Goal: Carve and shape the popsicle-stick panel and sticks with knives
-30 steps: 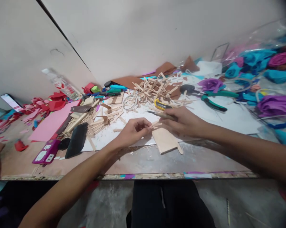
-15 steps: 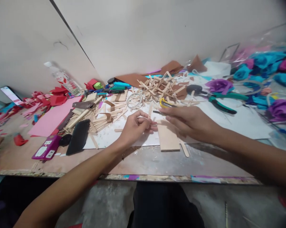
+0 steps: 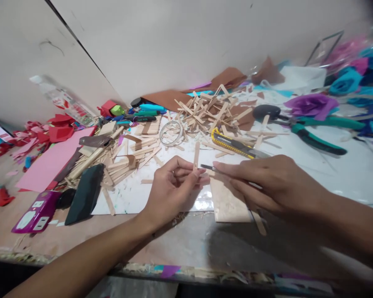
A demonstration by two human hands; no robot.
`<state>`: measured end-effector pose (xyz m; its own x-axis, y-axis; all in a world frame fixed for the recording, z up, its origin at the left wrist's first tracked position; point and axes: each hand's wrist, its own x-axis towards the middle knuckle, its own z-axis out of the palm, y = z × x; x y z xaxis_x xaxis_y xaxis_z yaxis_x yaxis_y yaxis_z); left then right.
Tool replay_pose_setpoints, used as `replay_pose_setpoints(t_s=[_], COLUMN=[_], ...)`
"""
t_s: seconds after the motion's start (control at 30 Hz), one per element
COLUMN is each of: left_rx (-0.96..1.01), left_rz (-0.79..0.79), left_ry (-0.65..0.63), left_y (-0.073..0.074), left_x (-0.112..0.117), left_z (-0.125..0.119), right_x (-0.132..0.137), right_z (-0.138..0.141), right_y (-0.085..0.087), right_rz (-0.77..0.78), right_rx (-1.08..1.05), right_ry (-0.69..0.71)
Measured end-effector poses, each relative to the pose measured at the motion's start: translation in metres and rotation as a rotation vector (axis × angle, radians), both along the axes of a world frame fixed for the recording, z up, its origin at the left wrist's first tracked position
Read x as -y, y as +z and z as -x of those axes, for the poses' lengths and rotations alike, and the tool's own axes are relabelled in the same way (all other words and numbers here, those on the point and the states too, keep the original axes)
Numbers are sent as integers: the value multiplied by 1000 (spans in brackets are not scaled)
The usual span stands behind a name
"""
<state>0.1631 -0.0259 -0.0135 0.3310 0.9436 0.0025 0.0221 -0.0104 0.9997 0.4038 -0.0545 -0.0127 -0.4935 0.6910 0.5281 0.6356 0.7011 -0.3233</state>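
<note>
My left hand point(image 3: 177, 184) pinches a wooden craft stick point(image 3: 197, 155) that stands upright between thumb and fingers. My right hand point(image 3: 267, 182) is closed on a slim tool with a dark narrow tip point(image 3: 207, 167); its handle is hidden under the fingers, so its kind does not show. That tip points left, close beside the lower part of the stick; I cannot tell whether they touch. Under the right hand lies a flat wooden block point(image 3: 231, 207), with another craft stick sticking out beside it. A yellow and black utility knife point(image 3: 233, 142) rests just beyond the right fingers.
Behind the hands is a heap of craft sticks point(image 3: 205, 109), near a tape roll point(image 3: 170, 133). Green-handled pliers point(image 3: 319, 138) lie right, beside paper flowers point(image 3: 312, 105). To the left are a dark phone point(image 3: 85, 194), a purple power strip point(image 3: 36, 211) and pink paper point(image 3: 53, 161).
The view has come closer to the table. The utility knife beyond my right hand shows more fully now. Both hands keep their holds, the tool tip still near the stick.
</note>
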Motion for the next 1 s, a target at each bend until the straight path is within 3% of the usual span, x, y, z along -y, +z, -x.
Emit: replay_pose_setpoints(t_s=[0.33, 0.63, 1.0], left_rx=[-52, -59, 48], left_rz=[-110, -131, -6], left_ry=[-25, -62, -82], left_y=[-4, -5, 0], left_x=[6, 6, 3], left_z=[3, 6, 5], right_x=[17, 18, 17], right_z=[8, 12, 12], right_y=[-14, -6, -1], right_rz=[205, 187, 181], right_rx=[-134, -115, -123], right_ry=[-35, -74, -72])
